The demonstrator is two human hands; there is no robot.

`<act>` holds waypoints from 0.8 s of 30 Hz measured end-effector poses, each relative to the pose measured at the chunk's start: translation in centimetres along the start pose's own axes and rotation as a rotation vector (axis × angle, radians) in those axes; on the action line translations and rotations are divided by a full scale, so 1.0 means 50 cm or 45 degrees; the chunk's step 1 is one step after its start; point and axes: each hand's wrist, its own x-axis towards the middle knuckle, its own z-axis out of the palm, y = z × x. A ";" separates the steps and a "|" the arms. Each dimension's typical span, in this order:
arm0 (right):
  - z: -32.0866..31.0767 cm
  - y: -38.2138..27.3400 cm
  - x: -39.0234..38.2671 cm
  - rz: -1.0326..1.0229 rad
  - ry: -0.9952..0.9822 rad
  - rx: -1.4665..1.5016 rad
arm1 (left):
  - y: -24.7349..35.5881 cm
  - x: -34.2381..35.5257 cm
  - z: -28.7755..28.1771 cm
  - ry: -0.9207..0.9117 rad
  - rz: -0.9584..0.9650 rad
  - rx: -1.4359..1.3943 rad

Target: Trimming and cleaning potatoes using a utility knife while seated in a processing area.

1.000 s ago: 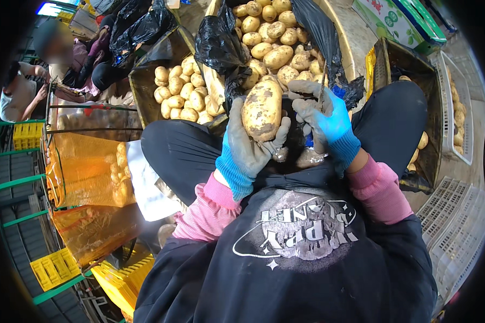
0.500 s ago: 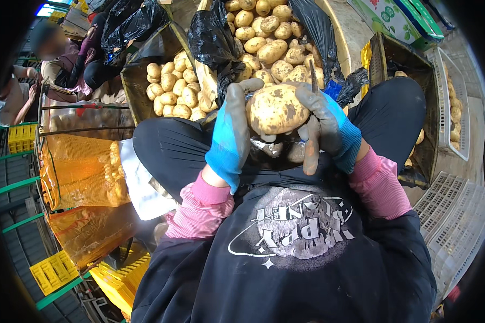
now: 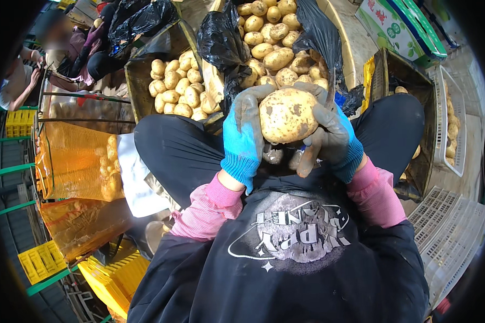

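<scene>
In the head view I hold a large, dirt-spotted potato (image 3: 287,114) between my two gloved hands above my lap. My left hand (image 3: 244,126), in a grey and blue glove, curls round the potato's left side. My right hand (image 3: 337,141), gloved alike, grips its right side, with some fingers bent below it; a thin dark blade (image 3: 331,81) sticks up behind these fingers, its handle hidden. Just beyond are potatoes (image 3: 277,58) in a carton lined with black plastic (image 3: 315,27), and more (image 3: 175,91) in a dark crate (image 3: 140,86) to the left.
Orange mesh sacks (image 3: 73,161) and yellow crates (image 3: 108,277) stand left. At right are a dark crate (image 3: 423,102), a white basket (image 3: 447,161) of potatoes, pale plastic racks (image 3: 442,242) and a printed carton (image 3: 393,32). Two people (image 3: 64,48) sit at the upper left.
The potato has turned from lengthwise to more sideways and shifted right and slightly up. My right hand has closed onto it, and my left hand has moved up along its side.
</scene>
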 end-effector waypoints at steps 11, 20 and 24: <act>-0.024 -0.022 0.020 -0.173 -0.180 -0.089 | 0.041 -0.016 -0.024 -0.369 -0.349 -0.506; 0.015 -0.032 0.028 -0.052 -0.205 -0.163 | -0.003 -0.022 -0.032 -0.248 0.304 -0.099; 0.011 -0.016 0.028 -0.142 -0.250 -0.217 | 0.010 -0.039 -0.029 -0.174 0.167 -0.075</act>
